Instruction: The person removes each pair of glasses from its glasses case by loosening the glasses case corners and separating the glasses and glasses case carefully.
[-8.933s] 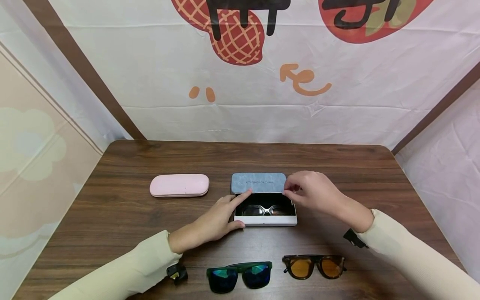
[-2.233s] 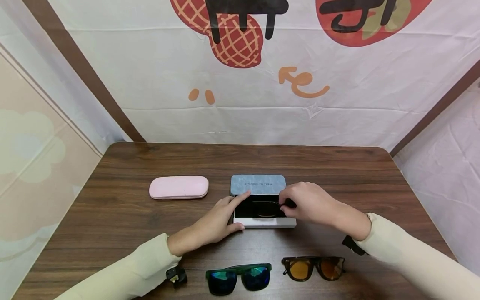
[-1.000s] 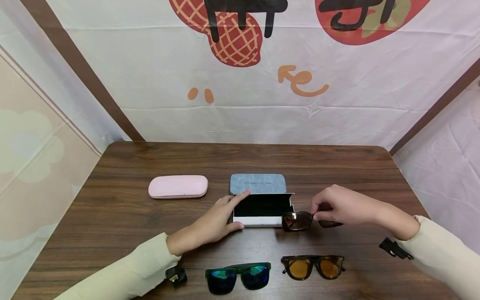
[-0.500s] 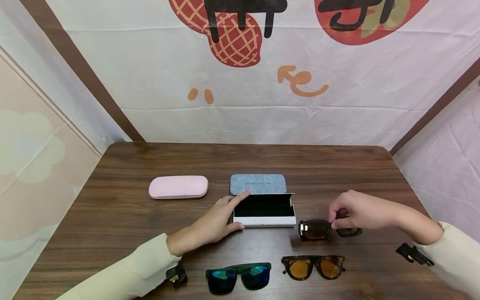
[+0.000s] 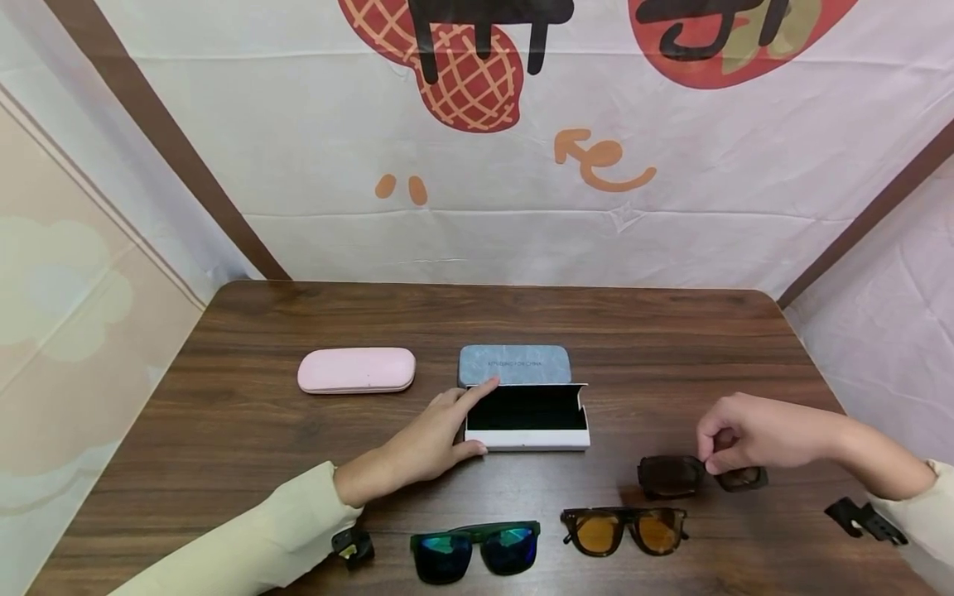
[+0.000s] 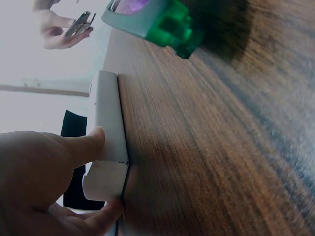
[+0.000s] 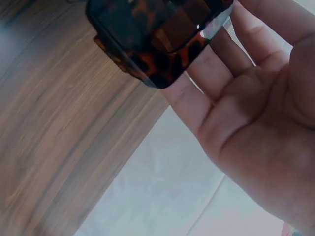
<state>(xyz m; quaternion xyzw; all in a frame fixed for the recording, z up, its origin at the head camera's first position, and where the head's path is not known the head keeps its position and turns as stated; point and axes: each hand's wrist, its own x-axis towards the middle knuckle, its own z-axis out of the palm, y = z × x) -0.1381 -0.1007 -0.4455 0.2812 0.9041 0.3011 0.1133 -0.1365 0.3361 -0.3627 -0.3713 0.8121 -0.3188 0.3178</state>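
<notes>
My left hand (image 5: 417, 443) holds a white glasses case (image 5: 529, 439), thumb on its front wall and index finger reaching to its back edge. The case stands open, and its black inside shows no glasses. To the right, my right hand (image 5: 771, 432) pinches dark sunglasses (image 5: 671, 478) at the bridge, above the table. In the right wrist view these sunglasses (image 7: 167, 44) show a brown tortoiseshell frame. Green-framed sunglasses (image 5: 474, 552) with blue mirrored lenses lie at the front. Beside them lie sunglasses with amber lenses (image 5: 596, 534).
Directly behind the white case sits a blue case (image 5: 514, 362) with lettering on top. A closed pink glasses case (image 5: 356, 370) lies to the left. All rest on a brown wooden table (image 5: 246, 397), with a printed cloth (image 5: 328, 240) hanging behind it.
My right hand has lifted the tortoiseshell sunglasses out of the white case and carried them right and toward the front. The clear-framed glasses seen inside it earlier no longer show. My left hand stays put.
</notes>
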